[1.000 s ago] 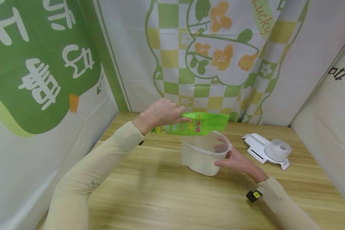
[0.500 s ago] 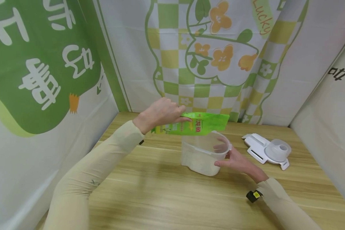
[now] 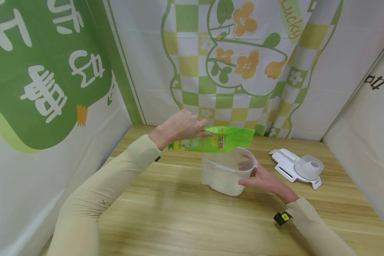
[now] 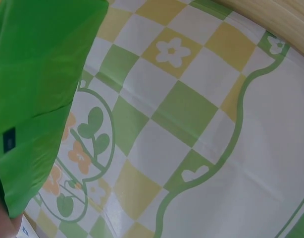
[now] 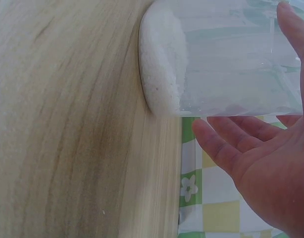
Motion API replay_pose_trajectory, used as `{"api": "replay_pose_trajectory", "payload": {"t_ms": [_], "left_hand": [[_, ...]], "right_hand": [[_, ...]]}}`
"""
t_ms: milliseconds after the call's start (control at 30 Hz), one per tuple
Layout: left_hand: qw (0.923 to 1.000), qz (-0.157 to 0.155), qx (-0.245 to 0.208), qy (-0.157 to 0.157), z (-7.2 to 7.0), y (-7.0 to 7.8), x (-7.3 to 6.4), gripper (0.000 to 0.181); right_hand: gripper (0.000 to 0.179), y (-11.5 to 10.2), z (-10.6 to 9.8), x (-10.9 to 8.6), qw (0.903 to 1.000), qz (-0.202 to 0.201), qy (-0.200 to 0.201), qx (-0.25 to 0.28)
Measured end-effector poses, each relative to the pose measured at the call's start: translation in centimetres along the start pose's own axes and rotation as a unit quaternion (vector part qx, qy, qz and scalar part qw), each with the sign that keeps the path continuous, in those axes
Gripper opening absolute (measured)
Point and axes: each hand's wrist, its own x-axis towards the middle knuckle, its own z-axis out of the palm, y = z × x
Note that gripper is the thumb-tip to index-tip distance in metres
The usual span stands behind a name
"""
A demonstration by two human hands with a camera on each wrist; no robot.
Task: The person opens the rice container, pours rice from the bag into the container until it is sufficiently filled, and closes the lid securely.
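Note:
My left hand [image 3: 182, 126] grips a bright green printed bag [image 3: 232, 138], held on its side with its right end over a clear plastic storage container [image 3: 222, 181]. In the left wrist view the bag [image 4: 38, 94] fills the left edge. The container stands upright on the table, with white, rice-like grains [image 5: 162, 59] in its lower part. My right hand [image 3: 259, 177] holds the container's right side, its thumb in front and its fingers behind, seen through the clear wall. From the right wrist, the hand [image 5: 271, 158] spans the container's wall. The bag's opening is hidden in the head view.
A white lid [image 3: 284, 165] with a clear cup-shaped piece [image 3: 310, 167] on it lies to the right of the container on the wooden table [image 3: 185, 220]. A printed checkered curtain [image 3: 217, 78] hangs behind the table, with cloth walls at both sides.
The green bag sits very slightly lower over the container. Both hands and the container otherwise keep their places.

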Motion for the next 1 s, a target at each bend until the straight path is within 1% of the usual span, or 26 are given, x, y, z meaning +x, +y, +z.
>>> {"api": "replay_pose_trajectory", "payload": {"t_ms": [100, 333, 533, 800, 1000], "left_hand": [[1.0000, 0.001, 0.001, 0.000, 0.02, -0.02, 0.04, 0.051], [0.9998, 0.001, -0.009, -0.015, -0.07, -0.08, 0.13, 0.049], [0.9998, 0.009, -0.005, -0.015, -0.08, -0.15, 0.18, 0.048], [0.9995, 0.026, 0.018, -0.005, -0.23, -0.27, 0.44, 0.049], [0.9990, 0.036, 0.026, 0.000, -0.71, -0.21, 0.96, 0.049]], "right_hand": [[0.094, 0.02, -0.03, 0.00, 1.0000, 0.001, 0.000, -0.001], [0.093, 0.10, -0.07, 0.02, 1.0000, -0.003, -0.002, -0.001], [0.093, 0.08, -0.01, -0.01, 1.0000, -0.002, 0.000, 0.002], [0.091, 0.31, 0.03, 0.04, 1.0000, -0.004, 0.002, 0.001], [0.091, 0.25, 0.01, 0.01, 0.9999, -0.007, 0.001, 0.008]]}}
